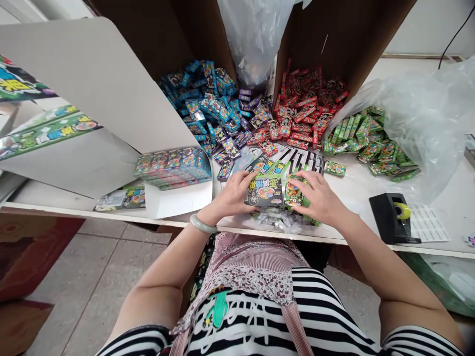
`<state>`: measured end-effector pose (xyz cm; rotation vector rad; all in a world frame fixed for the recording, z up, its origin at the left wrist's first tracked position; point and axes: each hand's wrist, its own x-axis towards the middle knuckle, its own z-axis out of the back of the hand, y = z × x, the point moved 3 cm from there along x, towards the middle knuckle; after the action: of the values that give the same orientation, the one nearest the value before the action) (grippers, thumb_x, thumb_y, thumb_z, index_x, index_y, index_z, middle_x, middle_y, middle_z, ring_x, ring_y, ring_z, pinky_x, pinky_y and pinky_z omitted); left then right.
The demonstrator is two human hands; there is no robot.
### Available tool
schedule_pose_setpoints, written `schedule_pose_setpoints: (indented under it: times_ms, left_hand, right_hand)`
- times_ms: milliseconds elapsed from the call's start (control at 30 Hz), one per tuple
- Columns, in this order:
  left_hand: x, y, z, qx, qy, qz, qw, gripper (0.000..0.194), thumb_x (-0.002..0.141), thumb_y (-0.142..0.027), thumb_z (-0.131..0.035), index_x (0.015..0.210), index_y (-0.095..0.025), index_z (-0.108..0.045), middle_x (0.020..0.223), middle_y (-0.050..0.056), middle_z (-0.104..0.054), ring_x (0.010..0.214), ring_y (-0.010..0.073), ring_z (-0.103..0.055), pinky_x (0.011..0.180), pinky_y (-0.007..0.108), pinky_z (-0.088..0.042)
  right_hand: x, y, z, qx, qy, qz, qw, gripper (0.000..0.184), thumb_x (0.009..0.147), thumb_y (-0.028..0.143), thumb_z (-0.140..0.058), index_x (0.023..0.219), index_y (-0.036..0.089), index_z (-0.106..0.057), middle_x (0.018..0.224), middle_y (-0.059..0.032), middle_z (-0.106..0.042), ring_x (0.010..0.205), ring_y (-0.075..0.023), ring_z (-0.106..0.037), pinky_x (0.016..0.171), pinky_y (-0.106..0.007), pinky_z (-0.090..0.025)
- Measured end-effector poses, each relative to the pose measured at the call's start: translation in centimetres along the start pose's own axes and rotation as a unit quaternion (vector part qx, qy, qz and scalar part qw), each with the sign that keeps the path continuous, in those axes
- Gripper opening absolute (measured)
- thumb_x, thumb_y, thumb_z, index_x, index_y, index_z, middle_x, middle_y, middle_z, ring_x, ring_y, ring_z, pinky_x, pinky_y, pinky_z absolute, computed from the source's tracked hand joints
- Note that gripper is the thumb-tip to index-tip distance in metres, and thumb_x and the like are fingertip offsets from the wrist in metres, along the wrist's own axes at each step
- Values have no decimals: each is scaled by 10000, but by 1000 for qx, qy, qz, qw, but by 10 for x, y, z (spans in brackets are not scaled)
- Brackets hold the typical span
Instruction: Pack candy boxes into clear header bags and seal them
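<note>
At the front of the table, my left hand [234, 195] is closed round the left side of a black candy box [265, 192] with bright printing. My right hand [318, 199] has its thumb and fingers round small green candy packs [295, 192], which sit right beside the black box. Beneath both hands lies a heap of clear plastic wrappers [280, 220]. Flat printed cartons [297, 157] are fanned out just behind my hands. One loose green pack [335, 168] rests beyond my right fingers. Parts of the packs are hidden by my right hand.
Blue packs [218, 109], purple packs [230, 147] and red packs [300, 116] spill from brown cartons at the back. Green packs [371, 141] lie in a clear bag on the right, near a black tape dispenser [389, 217]. A wrapped stack [174, 167] stands left.
</note>
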<state>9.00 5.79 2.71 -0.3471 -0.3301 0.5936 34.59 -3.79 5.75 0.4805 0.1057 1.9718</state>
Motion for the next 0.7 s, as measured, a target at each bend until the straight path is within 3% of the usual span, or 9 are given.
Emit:
schedule_pose_setpoints:
  times_ms: [200, 467, 700]
  left_hand:
    - [-10, 0, -3, 5, 28, -36, 999, 1087, 673, -465, -855, 1547, -174, -278, 1388, 197, -440, 1307, 388, -471, 1111, 555, -422]
    - [-20, -4, -2, 5, 32, -43, 999, 1091, 678, -446, -845, 1559, -184, -257, 1376, 190, -451, 1292, 380, -483, 1108, 553, -427]
    - [-25, 7, 12, 16, -4, 3, 1000, 1056, 713, -526, -820, 1545, -154, -287, 1384, 207, -442, 1305, 388, -481, 1104, 544, -436]
  right_hand:
    - [-5, 2, -2, 34, 57, 67, 996, 665, 817, 385, -759, 1406, 179, -530, 1380, -188, -504, 1265, -371, -475, 1065, -574, -454]
    - [-3, 4, -1, 57, 68, 76, 993, 641, 763, 366, -804, 1327, 158, -579, 1326, -196, -544, 1209, -370, -530, 1040, -566, -471]
    - [-3, 9, -2, 116, 95, 75, 986, 632, 763, 376, -803, 1324, 180, -586, 1372, -179, -548, 1271, -361, -524, 1083, -563, -438]
